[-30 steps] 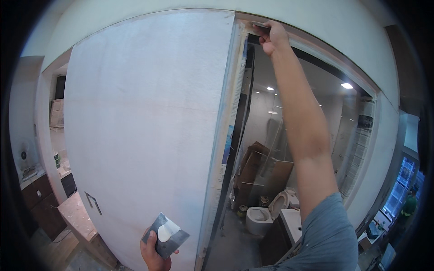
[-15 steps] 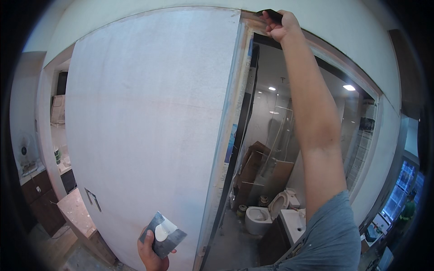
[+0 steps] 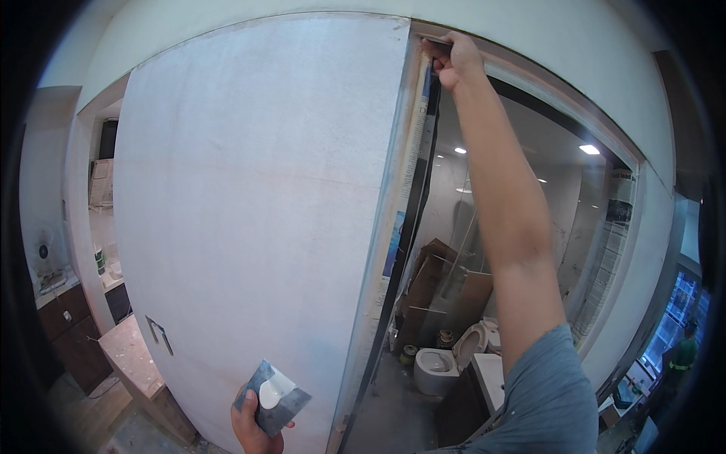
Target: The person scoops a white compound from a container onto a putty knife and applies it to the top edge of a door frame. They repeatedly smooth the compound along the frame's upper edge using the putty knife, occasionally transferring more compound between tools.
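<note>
My left hand (image 3: 251, 425) is low at the middle, wrapped round a flat grey putty scraper (image 3: 289, 409) tilted on its corner. A dab of white putty (image 3: 273, 390) lies on the scraper's face. My right arm reaches up across the doorway. High at its upper left corner, my right hand (image 3: 461, 64) pinches a dark, thin scraper blade (image 3: 436, 43). That blade is against or very near the top corner of the door frame (image 3: 420, 54); exact contact is hard to see. A large white wall panel (image 3: 249, 197) stands left of the frame.
Newspaper strips (image 3: 415, 140) line the doorway's inner edge. Beyond are a toilet (image 3: 436, 371), cardboard sheets (image 3: 426, 291) and a dark cabinet (image 3: 463, 405). A speckled ledge (image 3: 130, 356) juts out at lower left. A person in green (image 3: 683, 354) is at far right.
My right hand has moved left and slightly down with its blade, into the frame's corner. The left hand with the putty-loaded scraper has hardly moved. The view has shifted a little.
</note>
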`<move>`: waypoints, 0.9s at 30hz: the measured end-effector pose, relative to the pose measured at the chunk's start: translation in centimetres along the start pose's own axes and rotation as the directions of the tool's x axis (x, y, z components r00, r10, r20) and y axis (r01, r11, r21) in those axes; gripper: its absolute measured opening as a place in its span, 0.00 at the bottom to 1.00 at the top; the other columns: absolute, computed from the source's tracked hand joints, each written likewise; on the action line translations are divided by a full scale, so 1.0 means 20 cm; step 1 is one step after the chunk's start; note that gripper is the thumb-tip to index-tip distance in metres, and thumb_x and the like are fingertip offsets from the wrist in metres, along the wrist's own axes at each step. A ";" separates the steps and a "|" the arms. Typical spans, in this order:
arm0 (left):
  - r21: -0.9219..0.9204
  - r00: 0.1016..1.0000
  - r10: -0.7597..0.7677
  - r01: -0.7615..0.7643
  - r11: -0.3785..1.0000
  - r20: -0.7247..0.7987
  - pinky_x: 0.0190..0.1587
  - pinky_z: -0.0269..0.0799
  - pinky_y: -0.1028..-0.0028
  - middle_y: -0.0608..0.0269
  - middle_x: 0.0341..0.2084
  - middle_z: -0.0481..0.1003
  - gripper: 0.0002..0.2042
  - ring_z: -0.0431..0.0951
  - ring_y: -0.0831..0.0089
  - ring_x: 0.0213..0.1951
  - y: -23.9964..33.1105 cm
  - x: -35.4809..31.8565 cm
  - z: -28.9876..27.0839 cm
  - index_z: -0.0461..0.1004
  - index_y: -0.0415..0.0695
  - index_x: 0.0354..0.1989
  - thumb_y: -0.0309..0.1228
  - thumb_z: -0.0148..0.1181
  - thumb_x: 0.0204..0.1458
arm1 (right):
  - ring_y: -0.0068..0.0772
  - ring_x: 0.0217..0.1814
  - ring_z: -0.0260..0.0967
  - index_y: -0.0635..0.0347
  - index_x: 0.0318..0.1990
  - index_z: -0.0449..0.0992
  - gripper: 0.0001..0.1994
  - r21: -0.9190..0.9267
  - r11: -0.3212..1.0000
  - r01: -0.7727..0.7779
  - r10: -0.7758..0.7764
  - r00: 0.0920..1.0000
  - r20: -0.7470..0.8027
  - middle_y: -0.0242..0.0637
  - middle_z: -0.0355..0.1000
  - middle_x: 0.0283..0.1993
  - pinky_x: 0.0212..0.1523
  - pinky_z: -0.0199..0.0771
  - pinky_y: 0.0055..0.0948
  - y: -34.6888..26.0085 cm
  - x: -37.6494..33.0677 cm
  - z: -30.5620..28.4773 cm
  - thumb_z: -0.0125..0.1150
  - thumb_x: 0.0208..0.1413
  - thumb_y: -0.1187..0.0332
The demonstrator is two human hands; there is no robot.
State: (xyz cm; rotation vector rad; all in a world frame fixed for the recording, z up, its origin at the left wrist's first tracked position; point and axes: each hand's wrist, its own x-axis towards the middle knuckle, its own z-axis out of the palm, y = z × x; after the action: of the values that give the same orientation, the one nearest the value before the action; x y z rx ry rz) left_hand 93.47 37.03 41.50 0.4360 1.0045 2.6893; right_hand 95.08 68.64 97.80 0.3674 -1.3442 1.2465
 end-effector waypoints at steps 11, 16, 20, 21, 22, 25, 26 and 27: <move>-0.028 0.990 0.129 -0.131 0.991 -0.061 0.16 0.74 0.72 0.57 0.34 0.79 0.19 0.82 0.69 0.29 -0.02 -0.03 0.06 0.73 0.36 0.48 0.43 0.54 0.64 | 0.44 0.28 0.76 0.78 0.53 0.63 0.17 0.154 0.988 0.002 0.022 0.988 -0.154 0.54 0.68 0.47 0.26 0.87 0.32 -0.04 0.19 0.08 0.51 0.57 0.80; -0.019 0.985 0.144 -0.147 0.989 -0.095 0.16 0.74 0.73 0.57 0.34 0.79 0.20 0.82 0.70 0.28 0.02 -0.08 0.07 0.73 0.36 0.49 0.43 0.54 0.64 | 0.44 0.27 0.76 0.78 0.54 0.63 0.17 0.149 0.987 -0.054 0.076 0.986 -0.150 0.54 0.68 0.48 0.24 0.87 0.30 -0.05 0.11 0.07 0.51 0.58 0.79; -0.038 0.987 0.144 -0.147 0.988 -0.069 0.16 0.73 0.73 0.57 0.34 0.79 0.20 0.81 0.70 0.28 0.03 -0.09 0.03 0.73 0.35 0.49 0.44 0.54 0.64 | 0.44 0.25 0.75 0.78 0.54 0.64 0.16 0.134 0.990 -0.039 0.063 0.983 -0.174 0.55 0.68 0.49 0.22 0.86 0.29 -0.06 0.12 0.06 0.49 0.60 0.79; -0.043 0.987 0.147 -0.150 0.988 -0.073 0.16 0.73 0.73 0.57 0.34 0.79 0.20 0.81 0.70 0.28 0.03 -0.09 0.03 0.73 0.35 0.49 0.44 0.54 0.64 | 0.44 0.25 0.75 0.78 0.54 0.64 0.16 0.136 0.990 -0.042 0.066 0.982 -0.179 0.55 0.68 0.49 0.22 0.86 0.29 -0.07 0.13 0.07 0.48 0.60 0.79; -0.043 0.985 0.152 -0.156 0.987 -0.080 0.16 0.73 0.73 0.57 0.34 0.79 0.20 0.81 0.70 0.28 0.04 -0.10 0.03 0.73 0.35 0.49 0.44 0.54 0.64 | 0.43 0.26 0.75 0.78 0.54 0.64 0.16 0.138 0.989 -0.045 0.070 0.980 -0.185 0.55 0.68 0.49 0.21 0.85 0.28 -0.08 0.14 0.08 0.48 0.60 0.79; -0.041 0.984 0.152 -0.157 0.987 -0.096 0.16 0.74 0.73 0.57 0.34 0.79 0.20 0.81 0.70 0.28 0.05 -0.11 0.01 0.73 0.35 0.49 0.44 0.54 0.64 | 0.43 0.26 0.76 0.77 0.55 0.64 0.16 0.111 0.991 -0.067 0.086 0.981 -0.174 0.54 0.68 0.49 0.21 0.85 0.27 -0.07 0.14 0.12 0.47 0.61 0.79; -0.043 0.985 0.146 -0.151 0.988 -0.092 0.16 0.74 0.73 0.57 0.34 0.79 0.20 0.81 0.70 0.28 0.06 -0.11 0.01 0.73 0.35 0.49 0.44 0.54 0.64 | 0.42 0.26 0.76 0.77 0.56 0.64 0.16 0.096 0.993 -0.073 0.088 0.982 -0.168 0.54 0.68 0.50 0.21 0.85 0.27 -0.07 0.14 0.12 0.48 0.61 0.79; -0.044 0.986 0.140 -0.145 0.989 -0.087 0.16 0.74 0.73 0.57 0.34 0.79 0.20 0.81 0.70 0.28 0.06 -0.11 0.00 0.73 0.35 0.49 0.44 0.54 0.64 | 0.42 0.28 0.77 0.73 0.53 0.64 0.14 0.083 0.993 -0.085 0.100 0.975 -0.197 0.51 0.70 0.47 0.27 0.85 0.30 -0.07 0.16 0.14 0.47 0.62 0.77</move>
State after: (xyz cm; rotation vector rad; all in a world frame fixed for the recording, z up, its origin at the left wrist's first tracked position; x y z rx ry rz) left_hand 95.40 35.40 41.94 0.4023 0.9592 2.8757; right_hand 94.05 67.28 101.88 0.2254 -1.1551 1.3760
